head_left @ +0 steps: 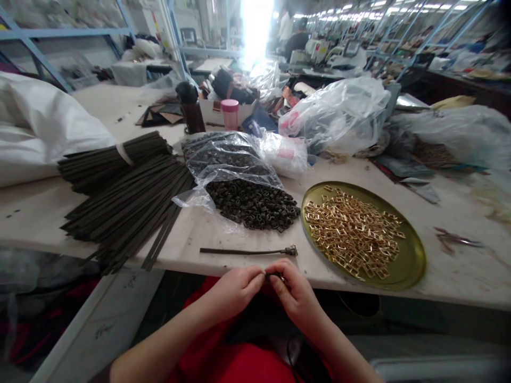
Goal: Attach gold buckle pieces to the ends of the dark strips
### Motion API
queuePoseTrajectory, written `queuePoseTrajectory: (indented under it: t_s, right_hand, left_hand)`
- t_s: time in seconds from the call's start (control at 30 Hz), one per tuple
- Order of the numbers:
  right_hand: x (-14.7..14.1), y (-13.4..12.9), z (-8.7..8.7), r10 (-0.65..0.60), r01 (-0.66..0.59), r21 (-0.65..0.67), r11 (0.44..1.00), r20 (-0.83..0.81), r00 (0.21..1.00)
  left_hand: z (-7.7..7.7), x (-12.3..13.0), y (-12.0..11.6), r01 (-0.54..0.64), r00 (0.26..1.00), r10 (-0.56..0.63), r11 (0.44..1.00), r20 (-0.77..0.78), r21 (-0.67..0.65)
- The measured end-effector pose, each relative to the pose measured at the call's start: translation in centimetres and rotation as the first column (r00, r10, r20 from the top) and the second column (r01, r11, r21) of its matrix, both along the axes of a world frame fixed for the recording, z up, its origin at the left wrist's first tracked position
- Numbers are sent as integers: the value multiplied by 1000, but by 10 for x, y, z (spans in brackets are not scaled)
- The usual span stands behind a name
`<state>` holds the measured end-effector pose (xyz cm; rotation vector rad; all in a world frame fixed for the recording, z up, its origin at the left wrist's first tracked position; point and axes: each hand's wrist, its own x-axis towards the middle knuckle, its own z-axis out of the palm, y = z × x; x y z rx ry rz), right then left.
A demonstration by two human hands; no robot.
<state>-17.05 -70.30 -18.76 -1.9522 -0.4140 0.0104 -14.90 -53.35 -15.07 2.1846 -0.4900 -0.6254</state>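
My left hand [239, 287] and my right hand [294, 292] meet at the table's front edge, fingertips nearly touching. Both pinch a small dark strap [273, 276]; a glint of gold metal shows by the right fingers, and the rest is hidden. Just beyond them lies a finished-looking dark strap [243, 251] with a gold buckle [294, 250] at its right end. Behind it is a heap of small black loops [255, 205] spilling from a clear plastic bag [227, 154]. To the right, a round gold tray [417, 260] holds many gold buckles [351, 231].
Bundled dark strips [128, 202] fan out at the left, some overhanging the edge. Pliers [459, 238] lie at the far right. A dark bottle [190, 109], a pink-lidded jar [230, 114] and plastic bags [339, 114] stand behind. A white sack [43, 122] fills the left.
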Motion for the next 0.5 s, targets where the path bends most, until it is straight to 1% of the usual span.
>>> queuePoseTrajectory:
  t_s: [0.07, 0.13, 0.2, 0.27, 0.3, 0.37, 0.43, 0.5]
  right_hand:
    - [5, -1, 3, -6, 19, -120, 993, 107, 994]
    - [15, -3, 7, -4, 64, -277, 959, 212, 977]
    - [30, -7, 10, -12, 132, -426, 895, 274, 962]
    - [46, -13, 7, -25, 187, -543, 819, 291, 956]
    - [54, -17, 4, -22, 197, -586, 786, 293, 956]
    - [64, -24, -9, -12, 214, -633, 744, 308, 951]
    - [69, -30, -27, 1, 224, -629, 744, 337, 942]
    - [70, -34, -45, -15, 280, -600, 749, 406, 914]
  left_hand:
    - [0, 8, -2, 16, 999, -16, 1000, 39, -9]
    - [0, 18, -6, 38, 988, -41, 999, 151, 24]
    - [-3, 31, -10, 34, 947, -78, 989, 310, 146]
    - [-11, 44, -13, -30, 884, -119, 951, 452, 308]
    - [-16, 49, -15, -72, 856, -131, 927, 499, 368]
    - [-29, 56, -17, -139, 822, -136, 894, 552, 427]
    - [-39, 55, -14, -161, 808, -144, 879, 571, 449]
    - [-43, 49, -6, -147, 780, -168, 887, 603, 437]
